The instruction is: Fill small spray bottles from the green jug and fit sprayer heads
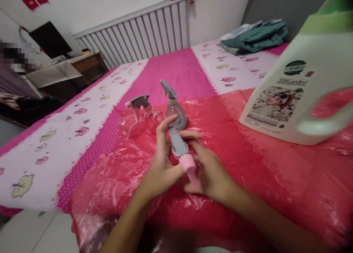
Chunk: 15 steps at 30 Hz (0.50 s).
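Note:
Between my two hands is a spray bottle with a grey and pink trigger head (180,148), seen from above; its body is mostly hidden by my fingers. My left hand (162,164) is closed round the neck from the left, index finger raised and bent. From the right, my right hand (211,168) wraps round the bottle's body. Just beyond them stands a clear spray bottle with a grey and yellow head (178,115). To its left are clear pinkish spray bottles with dark grey heads (139,103), partly overlapping.
Red plastic sheeting (110,183) covers part of the pink and white patterned bedspread (168,67). A large white detergent jug (295,124) with a green cap stands at right. Folded clothes (255,38) lie at the back, near a radiator (138,36). A dark monitor (51,39) is far left.

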{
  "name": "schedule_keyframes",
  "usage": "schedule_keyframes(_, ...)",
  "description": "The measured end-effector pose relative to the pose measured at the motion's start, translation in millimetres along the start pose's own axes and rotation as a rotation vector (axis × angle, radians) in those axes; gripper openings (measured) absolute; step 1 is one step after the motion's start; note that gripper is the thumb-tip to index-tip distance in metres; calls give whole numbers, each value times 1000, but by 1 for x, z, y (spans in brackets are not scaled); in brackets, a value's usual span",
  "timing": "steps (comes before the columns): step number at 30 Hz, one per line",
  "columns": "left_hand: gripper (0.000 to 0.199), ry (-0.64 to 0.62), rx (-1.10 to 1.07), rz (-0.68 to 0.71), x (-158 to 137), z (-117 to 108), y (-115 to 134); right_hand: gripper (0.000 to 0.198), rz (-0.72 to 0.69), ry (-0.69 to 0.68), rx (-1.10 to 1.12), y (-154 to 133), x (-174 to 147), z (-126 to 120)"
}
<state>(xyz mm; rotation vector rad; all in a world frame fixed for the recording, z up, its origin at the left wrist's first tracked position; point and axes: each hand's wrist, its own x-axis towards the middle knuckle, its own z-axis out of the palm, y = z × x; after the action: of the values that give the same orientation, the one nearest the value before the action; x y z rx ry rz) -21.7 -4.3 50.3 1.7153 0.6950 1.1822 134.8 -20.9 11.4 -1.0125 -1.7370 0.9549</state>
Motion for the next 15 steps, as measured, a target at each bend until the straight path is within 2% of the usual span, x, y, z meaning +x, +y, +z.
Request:
schedule_keyframes(2,94,17,32,-11,-7,1,-6,83,71,64,50,-4,-2,-4)
schedule_keyframes(5,84,-16,81,-45,-20,2,-14,75,87,115,69,-6,-5,-13)
schedule_keyframes(9,70,-162,296,-186,-36,-5,-13,48,33,233,-103,-1,-12,-30)
schedule_keyframes(12,60,-236,413,-259,-44,-12,-3,57,-26,375,-190,6,-21,-48)
schedule_keyframes(15,46,-219,505,-245,-49,-22,4,62,-13,452,-292,13,-31,-68)
